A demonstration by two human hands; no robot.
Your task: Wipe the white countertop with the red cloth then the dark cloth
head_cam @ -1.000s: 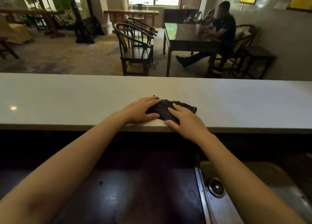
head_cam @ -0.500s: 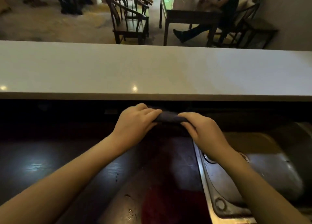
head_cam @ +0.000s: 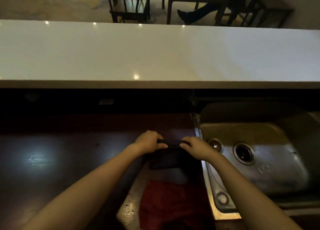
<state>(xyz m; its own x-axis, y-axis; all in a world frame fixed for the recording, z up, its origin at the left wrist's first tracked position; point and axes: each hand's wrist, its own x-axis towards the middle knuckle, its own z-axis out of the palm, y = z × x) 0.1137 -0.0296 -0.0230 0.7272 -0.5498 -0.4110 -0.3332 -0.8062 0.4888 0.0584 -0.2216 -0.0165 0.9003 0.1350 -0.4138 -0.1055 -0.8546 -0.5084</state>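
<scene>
The white countertop (head_cam: 155, 53) runs across the view as a long raised ledge with nothing on it. Below it, over the dark lower counter (head_cam: 60, 160), my left hand (head_cam: 149, 142) and my right hand (head_cam: 195, 149) each grip one end of the dark cloth (head_cam: 170, 156). The cloth hangs down folded between them, its lower edge near the counter. The red cloth (head_cam: 166, 203) lies crumpled on the lower counter just under the dark one, close to me.
A steel sink (head_cam: 256, 160) with a round drain sits right of my hands, its rim beside my right wrist. Beyond the white ledge stand wooden chairs (head_cam: 129, 4) and a table where a seated person's leg (head_cam: 195, 13) shows.
Both hands lifted the dark cloth off the white countertop and brought it down toward me over the lower counter. My view tilted down, bringing the sink and red cloth into sight.
</scene>
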